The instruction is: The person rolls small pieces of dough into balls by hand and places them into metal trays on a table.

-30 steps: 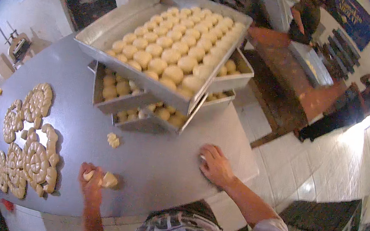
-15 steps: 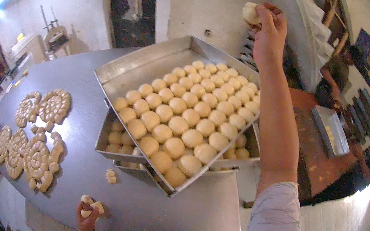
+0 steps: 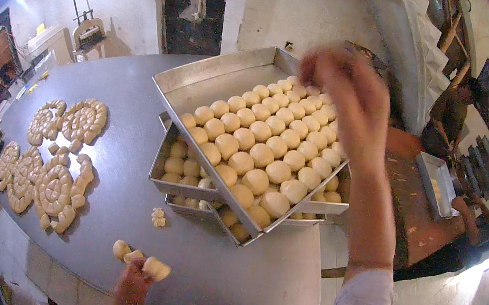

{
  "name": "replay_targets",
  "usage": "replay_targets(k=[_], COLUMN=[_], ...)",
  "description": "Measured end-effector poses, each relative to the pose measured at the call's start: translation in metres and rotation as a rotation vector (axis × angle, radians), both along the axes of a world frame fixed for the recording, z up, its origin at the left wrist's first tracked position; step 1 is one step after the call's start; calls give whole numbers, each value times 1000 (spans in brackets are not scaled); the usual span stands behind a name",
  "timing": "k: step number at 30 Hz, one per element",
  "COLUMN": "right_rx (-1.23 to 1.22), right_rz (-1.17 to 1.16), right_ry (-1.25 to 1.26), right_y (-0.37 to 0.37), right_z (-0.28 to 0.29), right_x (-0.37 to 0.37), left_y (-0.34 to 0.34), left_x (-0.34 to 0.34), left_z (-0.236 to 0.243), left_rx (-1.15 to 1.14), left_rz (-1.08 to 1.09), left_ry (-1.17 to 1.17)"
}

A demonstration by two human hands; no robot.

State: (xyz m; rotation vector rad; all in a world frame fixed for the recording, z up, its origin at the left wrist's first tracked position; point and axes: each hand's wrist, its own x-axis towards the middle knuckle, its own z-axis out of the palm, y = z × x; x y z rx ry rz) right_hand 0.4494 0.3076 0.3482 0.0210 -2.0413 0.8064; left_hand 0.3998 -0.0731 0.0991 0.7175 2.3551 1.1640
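Observation:
My left hand, near the table's front edge, is closed on a pale dough piece. A smaller bit of dough and a dough ball sit against its fingers. My right hand reaches over the far right part of the top metal tray. Motion smears its fingers, and whatever they may hold does not show. Rows of round dough balls fill much of that tray. It lies askew on a lower tray, which also bears dough balls. Another tray is beneath that.
Coils of cut dough pieces lie on the left of the grey metal table. A small dough cluster is near the tray stack. At the right, another person stands by a brown table with a metal tray.
My right hand has come down from above the far wall side toward the tray's far rows; the dough it held no longer shows. My left hand has shifted slightly right with its dough.

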Motion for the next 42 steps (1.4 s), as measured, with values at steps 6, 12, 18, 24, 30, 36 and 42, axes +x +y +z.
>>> replay_targets(k=[6, 12, 18, 24, 30, 36, 42], right_rx=[213, -191, 190, 119, -110, 58, 164], right_rz=[508, 50, -695, -496, -1047, -800, -611], right_ry=[-412, -854, -757, -693, -708, -787, -790], right_y=[-168, -206, -181, -228, -144, -158, -175], right_z=[-153, -308, -322, -344, -327, -336, -315], right_x=[66, 148, 71, 116, 75, 135, 115], left_y=[20, -40, -98, -85, -45, -68, -27], left_x=[13, -74, -140, -86, -67, -85, -82], left_z=[4, -44, -121, -76, -68, -43, -48], left_rx=[134, 128, -281, 97, 130, 289, 444], left_rz=[-462, -149, -88, -366, -267, -238, -157], left_ry=[-457, 178, 779, 434, 309, -414, -531])
